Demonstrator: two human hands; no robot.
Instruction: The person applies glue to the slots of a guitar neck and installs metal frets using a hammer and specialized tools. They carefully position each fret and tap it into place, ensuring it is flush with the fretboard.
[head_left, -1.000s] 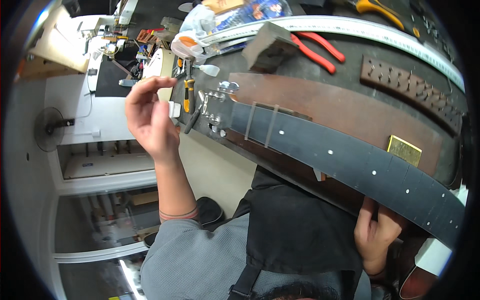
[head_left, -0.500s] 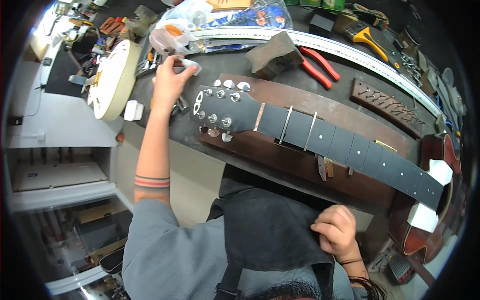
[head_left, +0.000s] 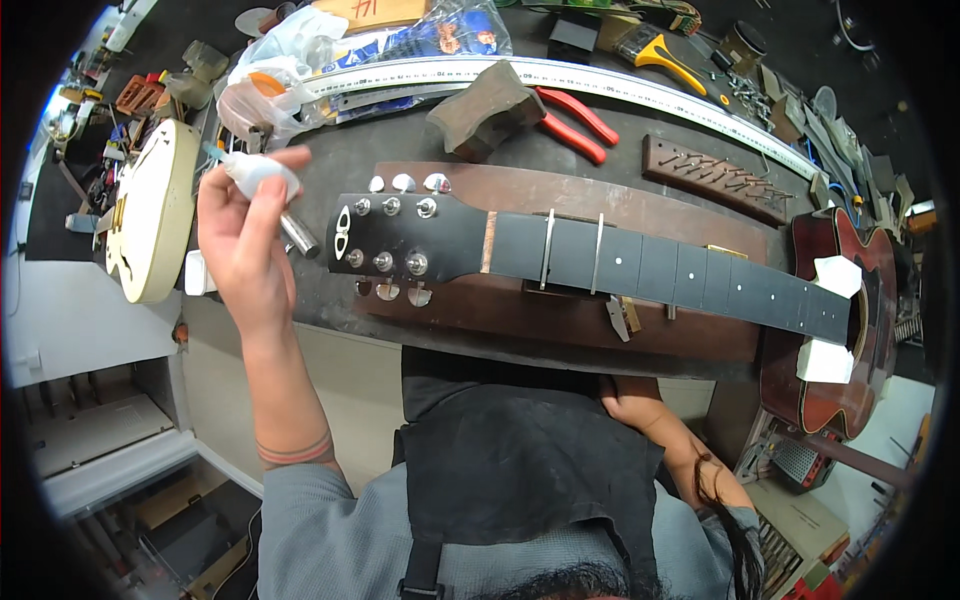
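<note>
Raised over the left end of the bench, my left hand (head_left: pixel 245 230) is closed around a small white squeeze bottle (head_left: pixel 262 176) with a thin bluish tip pointing up and left. To its right lies a guitar neck (head_left: pixel 650 268), its black headstock (head_left: pixel 400 236) with metal tuners at the left. Two thin metal fret wires (head_left: pixel 598 252) cross the fingerboard near the headstock. My right hand (head_left: pixel 630 402) is low at the bench's front edge beside my apron, its fingers mostly hidden. The red guitar body (head_left: pixel 775 385) is at the far right, with white paper pieces (head_left: pixel 826 361) beside the fingerboard.
Behind the neck lie a dark shaped block (head_left: pixel 485 112), red-handled pliers (head_left: pixel 575 125), a long steel ruler (head_left: pixel 470 68) and a drilled wooden block (head_left: pixel 715 178) with pins. A cream guitar body (head_left: pixel 160 215) leans at left. A metal cylinder (head_left: pixel 299 234) lies near my left hand.
My left hand has lifted the white bottle off the back of the bench and drawn it nearer. My right hand has moved forward to the bench edge. The view has shifted.
</note>
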